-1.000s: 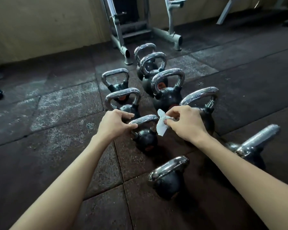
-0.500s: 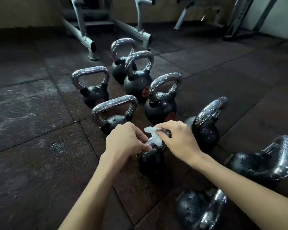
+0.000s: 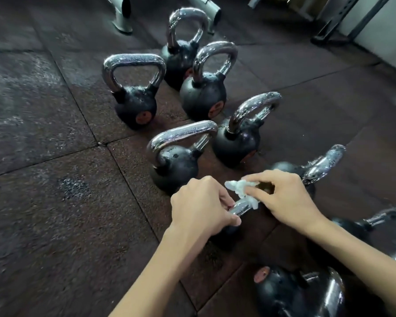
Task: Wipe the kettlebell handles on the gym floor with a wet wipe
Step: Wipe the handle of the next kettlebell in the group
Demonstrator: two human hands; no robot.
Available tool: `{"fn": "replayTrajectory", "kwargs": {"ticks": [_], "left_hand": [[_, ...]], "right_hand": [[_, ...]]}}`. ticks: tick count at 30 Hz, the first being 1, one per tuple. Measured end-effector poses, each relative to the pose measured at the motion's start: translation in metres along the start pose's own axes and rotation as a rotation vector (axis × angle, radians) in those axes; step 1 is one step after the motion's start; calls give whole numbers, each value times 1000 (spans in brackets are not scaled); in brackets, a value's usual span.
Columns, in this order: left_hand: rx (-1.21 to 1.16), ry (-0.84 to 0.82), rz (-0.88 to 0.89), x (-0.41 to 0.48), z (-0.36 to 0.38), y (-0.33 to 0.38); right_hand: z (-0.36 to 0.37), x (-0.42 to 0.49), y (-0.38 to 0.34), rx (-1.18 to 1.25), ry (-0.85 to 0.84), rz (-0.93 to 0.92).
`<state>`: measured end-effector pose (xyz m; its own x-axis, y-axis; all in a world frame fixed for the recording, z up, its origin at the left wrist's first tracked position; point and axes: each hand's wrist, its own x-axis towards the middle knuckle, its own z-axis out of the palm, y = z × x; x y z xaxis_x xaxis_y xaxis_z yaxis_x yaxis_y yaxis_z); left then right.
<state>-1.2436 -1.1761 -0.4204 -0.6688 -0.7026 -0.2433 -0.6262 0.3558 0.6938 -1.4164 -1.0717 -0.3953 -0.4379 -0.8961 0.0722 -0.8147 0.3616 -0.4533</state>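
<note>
Risk: the wipe [image 3: 239, 188] is bunched into a small wad, so it may ride along the handle [image 3: 241, 206] on a narrow line and miss the underside. A hard stroke could also tip the small kettlebell [image 3: 225, 232] into the nearest neighbour [image 3: 176, 165], which stands just beside it. Left hand [image 3: 201, 208] is curled round the near end of the handle, steadying it. Right hand [image 3: 286, 197] pinches the wipe against the far part of the bar. Handle: chromed, bright, short, with a speckled surface; whether droplets or dust cannot be told. It sits between both hands, low in the cluster on the rubber floor [image 3: 55, 213].
</note>
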Motion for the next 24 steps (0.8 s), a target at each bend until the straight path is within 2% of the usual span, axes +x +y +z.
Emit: {"fn": "replayTrajectory", "kwargs": {"ticks": [3, 5, 8, 14, 19, 24], "left_hand": [[-2, 19, -4, 0, 1, 2], [-1, 57, -8, -2, 3, 3], [16, 91, -18, -5, 7, 6], [68, 97, -34, -9, 4, 20], [71, 86, -81, -10, 3, 20], [195, 130, -55, -11, 7, 30]], "right_hand": [[3, -2, 6, 40, 39, 19], [7, -16, 4, 98, 96, -60], [11, -27, 5, 123, 80, -170], [-7, -7, 34, 231, 53, -47], [-2, -23, 22, 238, 20, -154], [-16, -6, 40, 276, 39, -55]]}}
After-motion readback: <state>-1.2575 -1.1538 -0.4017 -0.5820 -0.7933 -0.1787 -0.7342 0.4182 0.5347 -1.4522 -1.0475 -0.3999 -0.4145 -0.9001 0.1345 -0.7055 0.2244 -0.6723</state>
